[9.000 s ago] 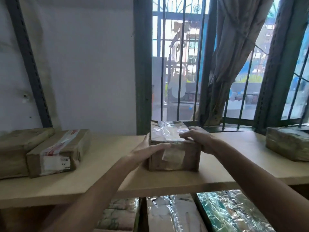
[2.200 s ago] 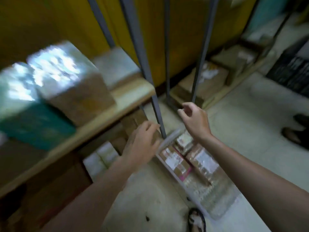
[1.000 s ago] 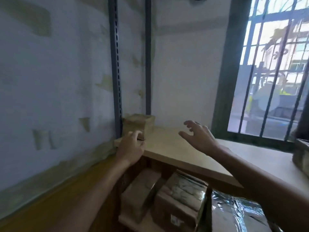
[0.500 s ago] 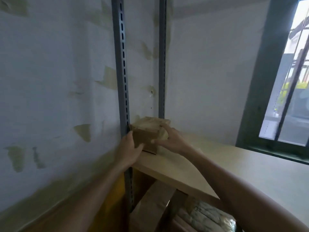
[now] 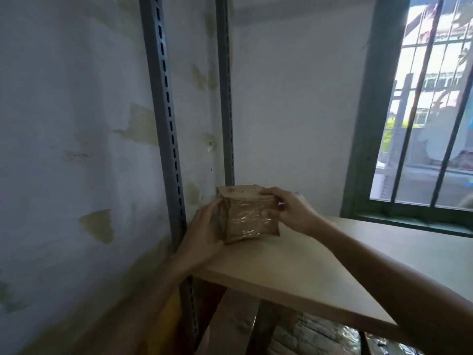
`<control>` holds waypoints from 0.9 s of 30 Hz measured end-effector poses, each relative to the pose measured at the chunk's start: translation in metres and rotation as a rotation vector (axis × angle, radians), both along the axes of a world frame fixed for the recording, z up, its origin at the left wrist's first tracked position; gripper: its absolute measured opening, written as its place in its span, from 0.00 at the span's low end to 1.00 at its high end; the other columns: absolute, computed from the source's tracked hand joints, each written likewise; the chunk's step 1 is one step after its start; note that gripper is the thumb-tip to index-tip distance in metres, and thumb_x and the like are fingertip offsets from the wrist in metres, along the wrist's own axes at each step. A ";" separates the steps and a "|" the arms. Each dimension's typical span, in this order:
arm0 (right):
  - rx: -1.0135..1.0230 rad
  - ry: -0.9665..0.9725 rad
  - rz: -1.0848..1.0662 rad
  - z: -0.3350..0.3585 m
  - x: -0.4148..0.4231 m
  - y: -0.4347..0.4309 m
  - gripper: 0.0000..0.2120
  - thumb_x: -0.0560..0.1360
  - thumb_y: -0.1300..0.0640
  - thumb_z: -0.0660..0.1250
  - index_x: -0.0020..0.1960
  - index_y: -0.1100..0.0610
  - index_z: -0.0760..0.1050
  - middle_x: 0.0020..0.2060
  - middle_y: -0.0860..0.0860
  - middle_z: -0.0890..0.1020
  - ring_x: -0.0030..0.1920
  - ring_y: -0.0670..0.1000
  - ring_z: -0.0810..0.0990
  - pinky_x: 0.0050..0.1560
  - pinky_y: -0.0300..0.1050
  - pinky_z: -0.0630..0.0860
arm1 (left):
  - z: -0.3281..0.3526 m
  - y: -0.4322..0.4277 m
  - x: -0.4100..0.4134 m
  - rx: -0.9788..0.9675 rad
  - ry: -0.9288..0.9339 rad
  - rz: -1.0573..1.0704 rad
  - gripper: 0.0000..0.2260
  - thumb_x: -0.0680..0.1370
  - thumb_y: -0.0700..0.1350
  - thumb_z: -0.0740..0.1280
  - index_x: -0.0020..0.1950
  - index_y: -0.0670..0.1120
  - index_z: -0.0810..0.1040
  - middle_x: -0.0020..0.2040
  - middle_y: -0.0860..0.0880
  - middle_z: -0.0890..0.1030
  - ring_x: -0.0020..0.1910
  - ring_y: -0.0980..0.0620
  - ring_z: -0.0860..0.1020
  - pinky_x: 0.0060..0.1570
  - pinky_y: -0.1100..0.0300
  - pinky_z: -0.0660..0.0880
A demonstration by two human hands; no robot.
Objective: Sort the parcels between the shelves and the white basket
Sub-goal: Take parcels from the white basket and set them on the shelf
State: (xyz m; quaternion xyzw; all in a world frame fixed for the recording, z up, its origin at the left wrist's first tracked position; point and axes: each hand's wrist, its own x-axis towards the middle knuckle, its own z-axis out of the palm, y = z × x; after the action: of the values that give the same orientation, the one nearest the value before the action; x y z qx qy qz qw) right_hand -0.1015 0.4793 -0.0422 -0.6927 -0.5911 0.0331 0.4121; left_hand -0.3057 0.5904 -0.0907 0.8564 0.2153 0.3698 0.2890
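A small brown cardboard parcel (image 5: 247,213), wrapped in clear tape, is at the left end of the wooden top shelf (image 5: 302,267), near the wall corner. My left hand (image 5: 204,234) grips its left side, fingers curled round the near edge. My right hand (image 5: 291,210) holds its right side, fingers over the top and thumb on the front. Whether the parcel rests on the board or is lifted off it I cannot tell. The white basket is out of view.
Two grey slotted shelf uprights (image 5: 166,129) stand against the peeling white wall just left of the parcel. A barred window (image 5: 430,119) is at the right. Wrapped parcels (image 5: 320,336) lie on the shelf below.
Half a second ago both hands were just reaching the parcel's sides; now both hold it and it sits a little nearer to me and turned.
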 end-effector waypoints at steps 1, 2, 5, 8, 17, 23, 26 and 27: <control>0.023 0.082 0.005 0.005 0.003 -0.007 0.19 0.71 0.61 0.72 0.61 0.54 0.76 0.40 0.47 0.81 0.38 0.40 0.80 0.37 0.26 0.74 | 0.002 0.000 0.002 0.015 0.033 -0.039 0.40 0.70 0.39 0.71 0.73 0.60 0.52 0.72 0.53 0.59 0.69 0.58 0.58 0.68 0.59 0.59; 0.045 0.218 0.037 0.012 0.005 -0.015 0.17 0.71 0.64 0.72 0.59 0.57 0.76 0.39 0.48 0.81 0.36 0.41 0.80 0.34 0.30 0.76 | 0.005 0.000 0.004 0.032 0.069 -0.057 0.44 0.69 0.38 0.72 0.73 0.60 0.49 0.73 0.53 0.58 0.71 0.55 0.57 0.70 0.56 0.59; 0.064 0.539 0.133 0.042 0.016 -0.041 0.06 0.73 0.63 0.68 0.49 0.62 0.78 0.35 0.51 0.81 0.33 0.47 0.81 0.31 0.39 0.78 | 0.015 -0.005 0.015 -0.016 0.033 -0.135 0.50 0.65 0.39 0.76 0.74 0.57 0.46 0.74 0.51 0.58 0.71 0.54 0.60 0.70 0.54 0.62; -0.004 0.670 0.156 0.062 0.030 -0.060 0.18 0.71 0.51 0.67 0.53 0.63 0.77 0.43 0.59 0.82 0.39 0.54 0.83 0.39 0.44 0.81 | 0.030 -0.019 0.031 -0.088 -0.188 -0.193 0.45 0.63 0.44 0.78 0.70 0.61 0.53 0.69 0.53 0.66 0.66 0.58 0.68 0.62 0.60 0.70; 0.082 0.619 0.137 0.039 0.024 -0.066 0.31 0.70 0.34 0.63 0.69 0.46 0.64 0.56 0.52 0.79 0.55 0.55 0.80 0.48 0.57 0.80 | 0.049 -0.063 0.074 -0.264 -0.366 -0.005 0.22 0.69 0.57 0.71 0.57 0.64 0.64 0.43 0.67 0.75 0.36 0.73 0.76 0.28 0.79 0.69; 0.170 0.571 0.003 0.032 0.036 -0.075 0.16 0.74 0.47 0.67 0.59 0.50 0.71 0.46 0.47 0.84 0.46 0.48 0.84 0.45 0.53 0.82 | 0.040 -0.075 0.078 -0.224 -0.220 -0.082 0.33 0.67 0.57 0.73 0.68 0.61 0.62 0.51 0.64 0.78 0.45 0.71 0.76 0.40 0.74 0.75; 0.196 0.614 0.011 0.029 0.041 -0.084 0.21 0.71 0.48 0.70 0.61 0.51 0.70 0.47 0.48 0.84 0.48 0.50 0.84 0.43 0.51 0.82 | 0.038 -0.078 0.081 -0.256 -0.216 -0.117 0.36 0.65 0.56 0.75 0.69 0.61 0.60 0.63 0.52 0.76 0.57 0.54 0.77 0.53 0.52 0.78; 0.214 0.636 0.010 0.028 0.043 -0.087 0.24 0.70 0.49 0.70 0.63 0.51 0.68 0.48 0.49 0.83 0.48 0.51 0.84 0.43 0.51 0.82 | 0.040 -0.081 0.083 -0.242 -0.220 -0.121 0.37 0.64 0.58 0.75 0.68 0.61 0.61 0.64 0.50 0.74 0.58 0.51 0.77 0.52 0.49 0.79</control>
State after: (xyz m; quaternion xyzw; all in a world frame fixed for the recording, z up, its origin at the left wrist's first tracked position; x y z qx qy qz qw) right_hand -0.0587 0.3920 -0.0139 -0.5978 -0.4364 0.1873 0.6459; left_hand -0.2232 0.5095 -0.0509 0.7811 0.1736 0.4146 0.4335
